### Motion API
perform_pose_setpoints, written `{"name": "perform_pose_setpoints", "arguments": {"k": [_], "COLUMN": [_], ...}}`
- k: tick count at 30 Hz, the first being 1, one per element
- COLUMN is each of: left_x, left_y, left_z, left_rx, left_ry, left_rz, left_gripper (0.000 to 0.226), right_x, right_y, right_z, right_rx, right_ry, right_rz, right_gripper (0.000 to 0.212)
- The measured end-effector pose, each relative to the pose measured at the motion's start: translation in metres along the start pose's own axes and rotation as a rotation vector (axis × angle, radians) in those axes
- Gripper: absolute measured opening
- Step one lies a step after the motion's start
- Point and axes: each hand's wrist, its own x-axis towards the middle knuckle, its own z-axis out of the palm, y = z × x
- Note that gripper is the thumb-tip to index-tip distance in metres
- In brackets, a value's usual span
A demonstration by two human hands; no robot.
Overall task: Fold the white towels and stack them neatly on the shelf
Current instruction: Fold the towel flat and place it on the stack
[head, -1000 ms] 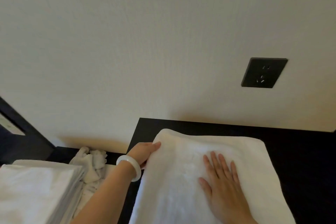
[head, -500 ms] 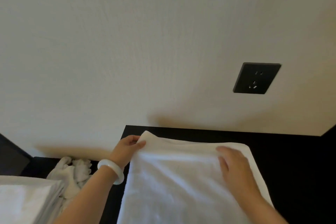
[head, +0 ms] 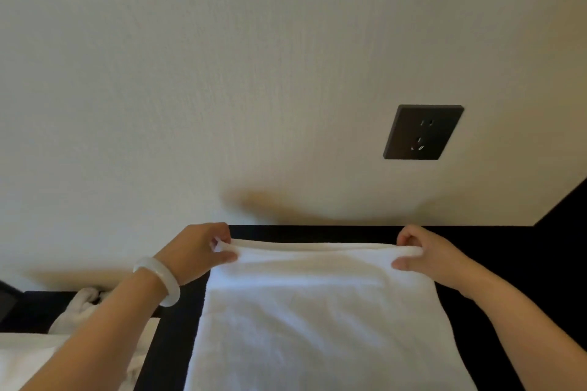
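Note:
A white towel (head: 317, 311) lies spread on a black surface (head: 495, 251) against the wall. My left hand (head: 197, 247), with a white bangle on its wrist, pinches the towel's far left corner. My right hand (head: 422, 251) pinches the far right corner. The far edge is pulled taut between the two hands and lifted slightly off the surface. The near part of the towel runs out of the bottom of the view.
A dark wall socket (head: 422, 132) sits above the right hand. At lower left, a crumpled white cloth (head: 79, 305) lies behind a stack of folded white linen (head: 19, 359). The black surface's left edge (head: 171, 343) drops beside the towel.
My right hand left the towel's middle and slid to the far right corner. My left hand moved to grip the far left corner. Both now hold the far edge raised and stretched.

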Motion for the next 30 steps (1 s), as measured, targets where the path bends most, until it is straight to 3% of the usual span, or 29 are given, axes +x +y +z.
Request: {"name": "perform_pose_setpoints", "arguments": {"k": [3, 6, 10, 12, 14, 17, 19, 22, 24, 27, 30], "left_x": [0.007, 0.018, 0.027, 0.025, 0.019, 0.005, 0.000, -0.002, -0.006, -0.007, -0.006], "left_y": [0.002, 0.005, 0.012, 0.019, 0.030, 0.059, 0.071, 0.051, 0.034, 0.012, 0.039], "left_z": [-0.007, 0.005, 0.032, 0.046, 0.067, 0.103, 0.122, 0.134, 0.128, 0.116, 0.115], "left_rx": [0.034, -0.030, -0.196, -0.127, -0.025, 0.133, 0.236, 0.360, 0.360, 0.382, 0.324], "left_ry": [0.087, 0.203, 0.242, 0.274, 0.338, 0.295, 0.081, 0.018, -0.020, 0.028, 0.027], "left_rz": [0.009, -0.143, -0.299, -0.281, -0.128, 0.173, 0.136, 0.000, -0.101, -0.161, -0.188], "left_gripper": [0.022, 0.014, 0.015, 0.030, 0.043, 0.041, 0.069, 0.068, 0.071, 0.093, 0.102], "right_x": [0.003, 0.016, 0.026, 0.025, 0.022, 0.011, 0.009, 0.016, 0.022, 0.024, 0.015], "right_y": [0.001, 0.008, 0.015, 0.015, 0.011, -0.010, -0.014, 0.002, 0.025, 0.042, 0.019], "right_z": [-0.005, 0.005, 0.028, 0.038, 0.054, 0.098, 0.128, 0.128, 0.107, 0.078, 0.086], "right_rx": [0.155, 0.225, 0.200, -0.061, -0.366, -0.447, -0.548, -0.685, -0.654, -0.660, -0.695], "right_ry": [0.129, 0.310, 0.379, 0.525, 0.682, 0.566, 0.305, 0.130, 0.170, 0.227, 0.325], "right_rz": [-0.010, 0.010, 0.061, 0.020, -0.181, -0.594, -0.638, -0.485, -0.355, -0.112, -0.135], "right_gripper": [0.019, 0.020, 0.018, 0.019, 0.025, 0.029, 0.049, 0.066, 0.086, 0.096, 0.093]}}
